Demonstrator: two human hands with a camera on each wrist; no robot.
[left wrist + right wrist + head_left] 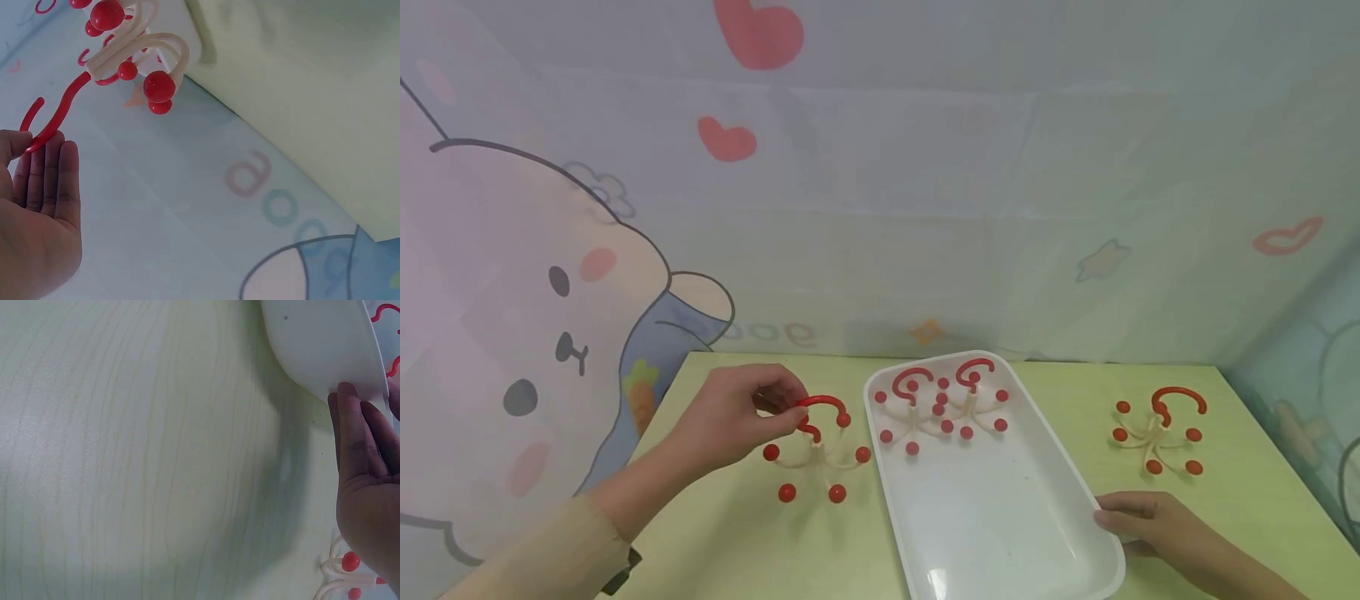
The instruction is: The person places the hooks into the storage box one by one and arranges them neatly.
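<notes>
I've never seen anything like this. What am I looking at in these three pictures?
There is no machine here, just a person's two bare hands. The widest picture comes from a camera worn on the head, looking forward and down; the other two come from a camera on each wrist. The left hand pinches the red hook of a cream, many-armed hanger with red ball tips. The right hand grips the edge of a white tray. Two similar hangers sit in the tray, and a fourth hanger sits on the pale green table.
</notes>
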